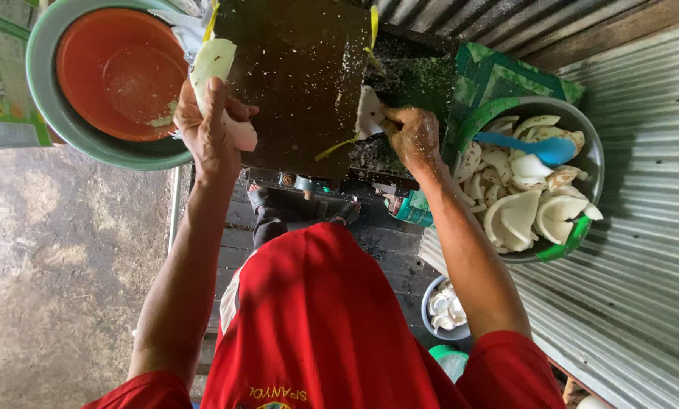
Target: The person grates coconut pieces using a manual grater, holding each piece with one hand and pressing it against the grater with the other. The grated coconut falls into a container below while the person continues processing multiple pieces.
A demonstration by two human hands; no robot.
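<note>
**Grating coconut: right hand feeding, left hand holding the spare piece**

Nearest the camera: red shirt (317,318). Just past it, low on the right, a small grey bowl (435,322) of white coconut bits.

Both forearms reach up to the dark grating machine (302,76), whose casing is speckled with white shreds.

Step in hand, as I read it: feeding flesh into the grater.
- Right hand (414,136): grip clenched on a white coconut piece (370,113), pushed against the machine's side opening. The fingers are dusted with shreds. The cutter itself is hidden, so I can't tell how close they sit to it.
- Left hand (214,132): grip wrapped round a coconut slab (214,64), held up at the machine's left edge and not engaged.

The next move calls for steady pressure on the right, with fingertips kept back as the piece thins. The slab on the left looks ready to swap in.

How the flesh looks: pale white, curved like shell segments, smooth on the face, with a thin brown skin on some backs.

Further out:
- Right: a metal basin (593,163) on the corrugated metal sheet (642,288), heaped with more cut coconut. A blue scoop (532,148) lies on top.
- Left: an orange bowl (120,72) nested in a green basin (90,144), with a little grated residue at the inner wall.
</note>
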